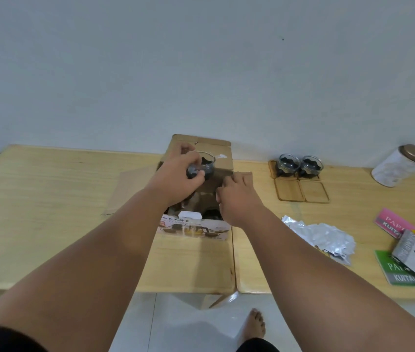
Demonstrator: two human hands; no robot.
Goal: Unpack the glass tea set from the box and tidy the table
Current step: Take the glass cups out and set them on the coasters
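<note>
From my remote seat the biggest thing in view is the pale wooden counter (49, 224), running wall to wall under both arms. In its middle stands the open brown cardboard box (221, 148), flaps spread and a printed picture label on its near face. A white cylindrical jar with a bronze lid (399, 166) stands well off to the right, with crumpled silver foil wrapping (320, 237) and a pile of pink and green booklets (404, 273) nearer me. Just right of the box lie four square wooden coasters: the two far ones each carry a small glass cup with dark packing inside (288, 163), and the two near coasters (290, 189) lie bare. The left grip (176, 176) is curled round another small glass cup with dark packing (207, 163), held upright above the box's far left corner, clear of the opening. The right grip (236, 196) rests on the box's right rim with its fingers bent; I cannot tell whether they clamp the cardboard. The bare coasters lie to the right of the held cup, past the right grip, which is the nearer of the two. I judge the cup must travel rightward over that grip.
</note>
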